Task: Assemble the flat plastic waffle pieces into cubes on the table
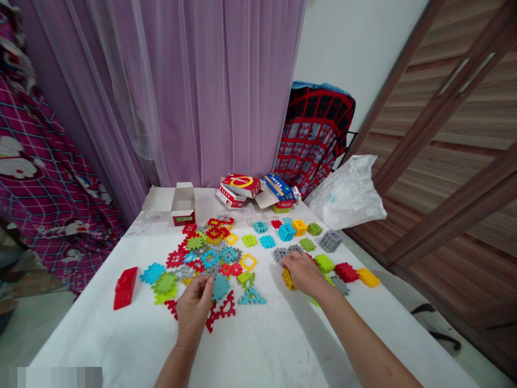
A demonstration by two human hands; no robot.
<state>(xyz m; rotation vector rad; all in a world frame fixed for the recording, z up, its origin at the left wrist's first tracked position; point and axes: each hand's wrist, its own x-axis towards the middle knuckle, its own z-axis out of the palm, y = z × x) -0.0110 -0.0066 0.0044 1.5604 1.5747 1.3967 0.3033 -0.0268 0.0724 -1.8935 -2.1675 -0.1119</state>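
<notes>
My left hand is over the near edge of a loose heap of toothed plastic building tiles, its fingers curled in a pinch. A teal square tile is right beside the fingertips; whether they grip it or another piece is hidden. Red triangular tiles lie below that hand, and a blue triangular tile to its right. Farther right, my right hand is closed from above over a yellow toothed block, its fingertips partly hidden. Grey tiles lie just behind it.
Yellow, blue and grey toothed blocks stand at the back right. A red plastic object lies at left. An open box, red cartons, a blue carton and a white bag line the far side.
</notes>
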